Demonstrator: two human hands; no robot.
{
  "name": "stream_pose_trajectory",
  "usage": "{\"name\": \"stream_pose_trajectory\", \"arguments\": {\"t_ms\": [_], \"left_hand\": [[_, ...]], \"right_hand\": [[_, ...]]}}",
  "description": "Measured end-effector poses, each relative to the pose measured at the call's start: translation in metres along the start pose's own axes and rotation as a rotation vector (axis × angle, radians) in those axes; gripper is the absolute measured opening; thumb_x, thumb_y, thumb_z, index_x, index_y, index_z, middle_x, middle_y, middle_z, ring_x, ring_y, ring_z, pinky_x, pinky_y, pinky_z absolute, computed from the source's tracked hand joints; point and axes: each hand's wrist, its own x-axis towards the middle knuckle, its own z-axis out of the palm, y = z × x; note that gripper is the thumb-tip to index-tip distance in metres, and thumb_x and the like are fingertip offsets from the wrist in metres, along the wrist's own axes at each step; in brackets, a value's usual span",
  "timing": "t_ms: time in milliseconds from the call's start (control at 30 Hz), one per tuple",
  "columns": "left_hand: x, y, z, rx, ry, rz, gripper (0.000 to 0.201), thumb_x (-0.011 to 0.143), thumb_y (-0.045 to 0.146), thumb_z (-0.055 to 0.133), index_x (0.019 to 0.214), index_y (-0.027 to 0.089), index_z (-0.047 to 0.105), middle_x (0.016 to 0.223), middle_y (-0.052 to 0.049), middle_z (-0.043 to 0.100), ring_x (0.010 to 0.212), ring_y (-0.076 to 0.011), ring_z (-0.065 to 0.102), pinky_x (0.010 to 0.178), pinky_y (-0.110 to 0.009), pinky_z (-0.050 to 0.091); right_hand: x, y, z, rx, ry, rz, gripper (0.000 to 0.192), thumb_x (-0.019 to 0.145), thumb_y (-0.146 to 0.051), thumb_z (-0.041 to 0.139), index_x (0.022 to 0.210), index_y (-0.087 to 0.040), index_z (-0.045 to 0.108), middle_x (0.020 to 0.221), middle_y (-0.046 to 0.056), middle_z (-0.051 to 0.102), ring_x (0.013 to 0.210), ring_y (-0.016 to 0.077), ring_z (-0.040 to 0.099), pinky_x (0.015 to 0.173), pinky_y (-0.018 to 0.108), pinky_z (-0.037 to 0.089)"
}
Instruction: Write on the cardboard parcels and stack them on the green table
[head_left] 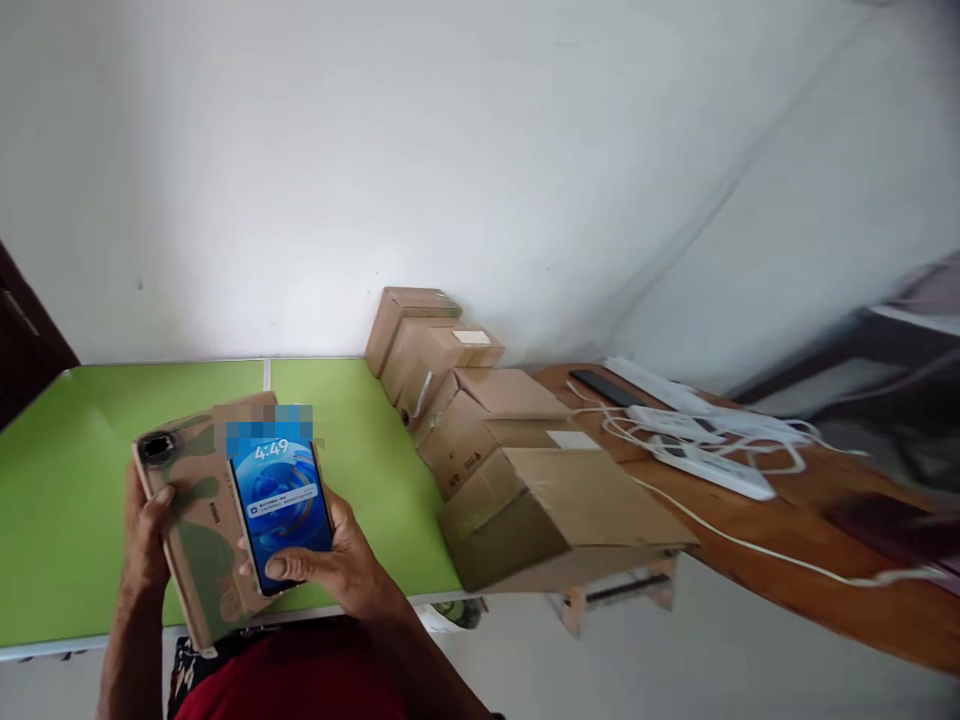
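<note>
Smartphone [285, 520] pinched in right hand [351, 575], camouflage-patterned box [201, 510] gripped in left hand [146, 525].
Loosened right thumb [294, 567] could let smartphone slip.

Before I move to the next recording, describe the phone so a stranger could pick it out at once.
Start at the green table below the pale wall, left of the brown cartons. The phone is in the right hand, overlapping in view the patterned box that the left hand holds. Unlike that box and the cartons, it glows blue and shows 4:49.
</note>
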Motion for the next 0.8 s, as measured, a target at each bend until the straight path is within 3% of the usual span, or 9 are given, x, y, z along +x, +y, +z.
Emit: {"name": "stream_pose_trajectory", "arguments": {"t_ms": [167,300,400,667,800], "left_hand": [[0.014,0.001,-0.009,0.029,0.121,-0.02,0.073,0.067,0.055,0.082,0.132,0.024,0.071,0.106,-0.001,0.069,0.084,-0.0217,0.062,0.073,-0.033,0.061],[0.018,0.006,-0.015,0.008,0.165,-0.031,0.068,0.061,0.052,0.087,0.122,0.026,0.072,0.101,0.0,0.067,0.088,-0.0262,0.065,0.083,-0.043,0.065],[0.017,0.008,-0.017,0.015,0.182,-0.039,0.068,0.058,0.054,0.089,0.118,0.027,0.074,0.102,-0.001,0.07,0.092,-0.03,0.068,0.084,-0.047,0.066],[0.008,0.005,-0.018,0.005,0.163,-0.036,0.079,0.065,0.064,0.087,0.132,0.026,0.07,0.109,-0.003,0.073,0.092,-0.0294,0.069,0.08,-0.042,0.065],[0.006,0.009,-0.022,0.022,0.23,0.023,0.079,0.064,0.061,0.086,0.134,0.026,0.069,0.111,-0.002,0.071,0.091,-0.0266,0.066,0.076,-0.038,0.062]], "right_hand": [[0.002,0.002,-0.064,-0.073,0.334,-0.146,0.07,0.068,-0.061,0.104,0.117,-0.021,0.074,0.091,0.004,0.084,0.068,0.0254,0.082,0.069,0.038,0.069],[0.027,0.017,-0.128,-0.268,0.652,-0.143,0.073,0.057,-0.067,0.103,0.102,-0.018,0.076,0.089,0.005,0.082,0.072,0.0231,0.078,0.07,0.035,0.065],[0.045,0.031,-0.161,-0.339,0.743,-0.112,0.069,0.049,-0.065,0.103,0.09,-0.018,0.074,0.082,0.004,0.081,0.076,0.0232,0.076,0.073,0.035,0.065],[0.051,0.043,-0.189,-0.615,0.786,0.061,0.055,0.069,-0.064,0.091,0.093,-0.02,0.068,0.088,0.007,0.08,0.071,0.0239,0.074,0.057,0.032,0.058],[0.045,0.039,-0.193,-0.909,0.829,0.142,0.035,0.081,-0.051,0.086,0.09,-0.021,0.068,0.095,0.011,0.08,0.089,0.029,0.077,0.07,0.034,0.058]]}}
